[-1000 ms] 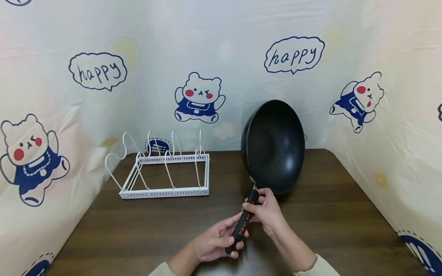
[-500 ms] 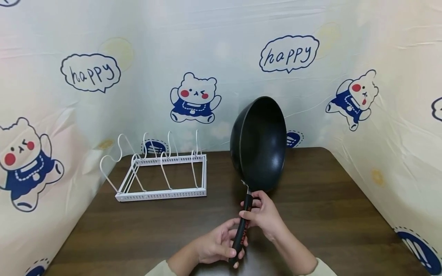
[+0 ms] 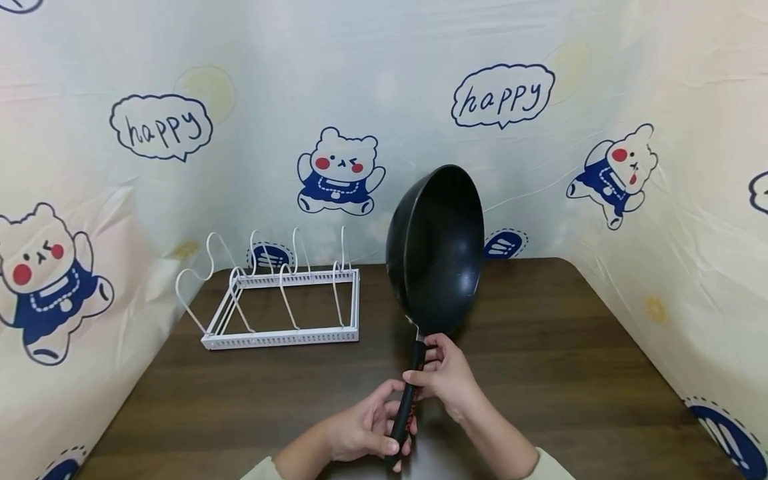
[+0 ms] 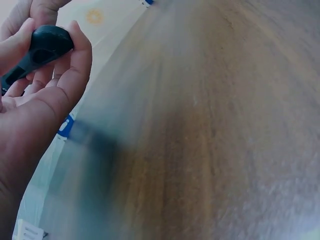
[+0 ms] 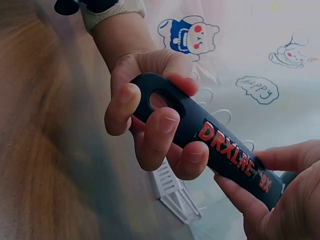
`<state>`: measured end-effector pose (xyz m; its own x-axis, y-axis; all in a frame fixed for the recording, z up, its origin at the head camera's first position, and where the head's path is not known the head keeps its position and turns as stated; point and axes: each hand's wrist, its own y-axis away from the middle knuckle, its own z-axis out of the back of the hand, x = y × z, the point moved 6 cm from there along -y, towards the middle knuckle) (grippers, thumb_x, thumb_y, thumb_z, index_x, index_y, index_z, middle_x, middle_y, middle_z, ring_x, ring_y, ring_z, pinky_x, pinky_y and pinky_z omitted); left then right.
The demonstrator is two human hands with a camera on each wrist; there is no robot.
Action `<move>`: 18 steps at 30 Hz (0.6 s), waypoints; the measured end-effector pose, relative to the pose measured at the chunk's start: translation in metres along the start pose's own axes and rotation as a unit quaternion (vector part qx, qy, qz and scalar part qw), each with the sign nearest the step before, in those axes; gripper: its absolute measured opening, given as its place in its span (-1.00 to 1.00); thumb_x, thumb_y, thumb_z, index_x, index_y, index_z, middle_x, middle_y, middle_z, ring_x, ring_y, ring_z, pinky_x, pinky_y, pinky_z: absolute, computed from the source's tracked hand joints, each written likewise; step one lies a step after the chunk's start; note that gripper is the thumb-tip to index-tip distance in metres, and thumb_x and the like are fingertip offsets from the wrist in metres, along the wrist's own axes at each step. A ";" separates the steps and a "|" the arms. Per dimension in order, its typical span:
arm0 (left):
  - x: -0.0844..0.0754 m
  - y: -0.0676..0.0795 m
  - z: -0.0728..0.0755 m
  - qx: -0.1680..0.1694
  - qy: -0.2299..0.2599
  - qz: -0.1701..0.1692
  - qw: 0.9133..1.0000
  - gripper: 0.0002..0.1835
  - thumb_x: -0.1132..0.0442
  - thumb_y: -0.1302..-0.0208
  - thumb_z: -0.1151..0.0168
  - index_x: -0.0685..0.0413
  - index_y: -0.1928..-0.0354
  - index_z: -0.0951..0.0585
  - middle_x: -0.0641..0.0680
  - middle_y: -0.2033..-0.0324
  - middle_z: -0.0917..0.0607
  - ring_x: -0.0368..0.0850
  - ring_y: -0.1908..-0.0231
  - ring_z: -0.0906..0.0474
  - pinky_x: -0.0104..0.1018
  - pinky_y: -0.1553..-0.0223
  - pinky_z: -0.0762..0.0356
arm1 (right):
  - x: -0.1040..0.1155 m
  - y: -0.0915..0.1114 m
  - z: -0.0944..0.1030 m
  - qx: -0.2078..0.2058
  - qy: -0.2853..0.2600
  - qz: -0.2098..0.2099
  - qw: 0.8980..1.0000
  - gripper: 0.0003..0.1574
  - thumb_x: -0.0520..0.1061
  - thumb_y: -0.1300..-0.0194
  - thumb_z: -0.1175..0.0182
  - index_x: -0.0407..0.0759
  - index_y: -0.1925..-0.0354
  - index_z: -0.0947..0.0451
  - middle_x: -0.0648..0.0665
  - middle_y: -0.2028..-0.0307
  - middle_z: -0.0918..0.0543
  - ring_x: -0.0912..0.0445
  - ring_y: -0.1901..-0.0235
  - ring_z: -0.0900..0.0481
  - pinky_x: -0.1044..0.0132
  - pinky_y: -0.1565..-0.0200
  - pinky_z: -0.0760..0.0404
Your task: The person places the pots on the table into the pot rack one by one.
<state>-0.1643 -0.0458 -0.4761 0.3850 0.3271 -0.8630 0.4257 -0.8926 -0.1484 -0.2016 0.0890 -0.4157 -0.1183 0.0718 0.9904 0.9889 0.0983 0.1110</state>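
Both hands hold a black wok (image 3: 447,253) by its long handle (image 5: 235,155), which carries red lettering. The wok is tilted on its side above the table, its hollow facing right. Near the handle's lower end my left hand (image 3: 367,427) grips with thumb and curled fingers; the left wrist view shows this hand (image 4: 50,95) around the handle's dark end (image 4: 52,42). Higher up, close to the bowl, my right hand (image 3: 447,380) pinches the handle between thumb and fingers. To the left of the wok stands a white rack (image 3: 282,339) with several upright wire loops.
A dark brown wooden table (image 3: 558,373) lies under the hands. Behind it and along both sides hangs a pale cloth (image 3: 270,80) printed with cartoon bears and the word "happy". The rack sits at the table's back left.
The wok has moved left, closer to the rack, and turned so its hollow faces more to the right. Both hands keep hold of the handle and have shifted slightly left. The rack stays put.
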 end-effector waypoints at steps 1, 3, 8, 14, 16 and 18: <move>-0.001 0.001 -0.001 0.001 -0.002 -0.004 1.000 -0.25 0.45 -0.27 -0.25 -0.13 -0.32 -0.05 0.13 0.02 -0.47 -0.05 0.13 -0.59 -0.16 0.20 -0.67 | 0.000 0.000 -0.001 0.003 0.002 0.001 1.000 -0.21 -0.52 0.04 -0.39 -0.40 -0.14 -0.27 -0.30 0.17 -0.46 0.03 0.40 -0.57 0.04 0.45 -0.70; -0.004 0.004 -0.001 0.002 -0.008 -0.011 1.000 -0.26 0.46 -0.27 -0.25 -0.14 -0.31 -0.06 0.13 0.02 -0.47 -0.05 0.12 -0.59 -0.16 0.20 -0.67 | 0.001 -0.001 -0.004 0.008 0.009 0.005 1.000 -0.21 -0.50 0.03 -0.40 -0.40 -0.15 -0.27 -0.30 0.15 -0.47 0.01 0.37 -0.55 0.06 0.43 -0.71; -0.011 0.011 0.001 -0.010 -0.028 -0.023 0.999 -0.27 0.49 -0.26 -0.25 -0.11 -0.27 -0.05 0.16 0.02 -0.47 -0.03 0.12 -0.58 -0.14 0.21 -0.67 | 0.003 -0.006 -0.013 0.025 0.022 0.028 0.999 -0.22 -0.46 0.03 -0.41 -0.40 -0.15 -0.30 -0.30 0.14 -0.48 0.00 0.33 -0.53 0.12 0.40 -0.71; -0.016 0.018 0.005 -0.040 -0.074 -0.020 0.996 -0.26 0.54 -0.24 -0.23 -0.05 -0.25 -0.01 0.18 0.03 -0.46 -0.04 0.13 -0.57 -0.13 0.21 -0.67 | 0.004 -0.010 -0.026 0.057 -0.004 0.038 0.998 -0.19 -0.51 -0.02 -0.34 -0.43 -0.22 -0.24 -0.36 0.09 -0.46 0.02 0.33 -0.54 0.07 0.41 -0.71; -0.019 0.021 0.008 -0.053 -0.093 -0.021 0.994 -0.24 0.55 -0.23 -0.23 -0.01 -0.26 0.00 0.18 0.04 -0.46 -0.04 0.14 -0.57 -0.13 0.22 -0.67 | 0.005 -0.011 -0.030 0.066 -0.011 0.044 0.997 -0.20 -0.52 -0.03 -0.31 -0.43 -0.22 -0.23 -0.38 0.09 -0.47 0.02 0.33 -0.54 0.07 0.39 -0.71; -0.023 0.023 0.009 -0.064 -0.113 -0.027 0.991 -0.23 0.56 -0.21 -0.24 0.05 -0.27 0.02 0.20 0.06 -0.45 -0.04 0.15 -0.57 -0.15 0.24 -0.67 | 0.007 -0.013 -0.033 0.074 -0.016 0.053 0.996 -0.21 -0.52 -0.04 -0.30 -0.42 -0.23 -0.25 -0.37 0.09 -0.48 0.02 0.31 -0.54 0.06 0.38 -0.71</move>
<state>-0.1710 -0.0767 -0.4647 0.1725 0.2829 -0.9435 0.5475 -0.8238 -0.1469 -0.2125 0.0553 -0.4076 -0.0200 0.1198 0.9926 0.9723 0.2336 -0.0087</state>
